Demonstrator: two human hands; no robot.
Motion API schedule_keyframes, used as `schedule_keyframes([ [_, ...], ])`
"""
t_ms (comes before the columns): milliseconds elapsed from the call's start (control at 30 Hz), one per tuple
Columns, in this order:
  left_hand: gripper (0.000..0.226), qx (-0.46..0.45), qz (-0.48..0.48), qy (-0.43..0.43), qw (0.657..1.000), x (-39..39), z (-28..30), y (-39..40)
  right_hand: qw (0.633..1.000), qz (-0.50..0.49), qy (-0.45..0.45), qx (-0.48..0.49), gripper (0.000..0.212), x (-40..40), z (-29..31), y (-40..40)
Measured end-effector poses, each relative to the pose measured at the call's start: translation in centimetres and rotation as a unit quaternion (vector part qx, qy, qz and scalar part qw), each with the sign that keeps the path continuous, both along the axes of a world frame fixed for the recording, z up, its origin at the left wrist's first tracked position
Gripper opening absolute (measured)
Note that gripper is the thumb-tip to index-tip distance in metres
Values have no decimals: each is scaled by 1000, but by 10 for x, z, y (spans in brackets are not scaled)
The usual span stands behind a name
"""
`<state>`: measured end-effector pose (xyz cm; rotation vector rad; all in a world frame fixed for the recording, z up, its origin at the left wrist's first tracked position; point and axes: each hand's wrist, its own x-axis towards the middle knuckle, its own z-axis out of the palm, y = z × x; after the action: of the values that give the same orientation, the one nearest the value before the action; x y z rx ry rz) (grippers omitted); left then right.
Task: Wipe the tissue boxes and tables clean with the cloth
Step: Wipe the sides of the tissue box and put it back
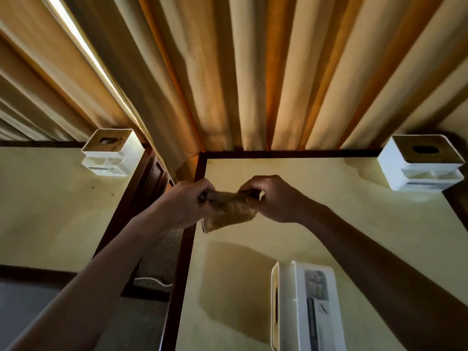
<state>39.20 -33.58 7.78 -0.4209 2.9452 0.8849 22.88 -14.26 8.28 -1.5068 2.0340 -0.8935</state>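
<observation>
Both hands, left hand and right hand, pinch the cloth's top edge with curled fingers, above the table, beyond the tipped tissue box.

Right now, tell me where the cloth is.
In the head view the cloth hangs at centre, pinched at its top corners by the left hand and right hand, above the right table near its left edge.

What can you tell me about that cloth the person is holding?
The cloth is small, tan and looks like rough terry fabric. It is folded or bunched along its top edge, which the left hand and right hand pinch at either end. The rest hangs loose above the pale yellow table, apparently not touching it.
</observation>
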Motion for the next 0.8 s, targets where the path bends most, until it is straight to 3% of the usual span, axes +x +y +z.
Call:
schedule_keyframes([
  [267,13,33,53,-22,998,102,26,97,999,9,-37,-25,23,90,24,92],
  [467,20,-10,38,-100,994,158,15,159,999,27,-40,5,22,150,2,147],
  [700,38,-44,-48,-224,973,181,-32,181,991,43,49,115,20,193,-50,168],
  [800,35,-97,-72,-217,969,179,-54,180,973,57,163,151,24,208,-73,163],
])
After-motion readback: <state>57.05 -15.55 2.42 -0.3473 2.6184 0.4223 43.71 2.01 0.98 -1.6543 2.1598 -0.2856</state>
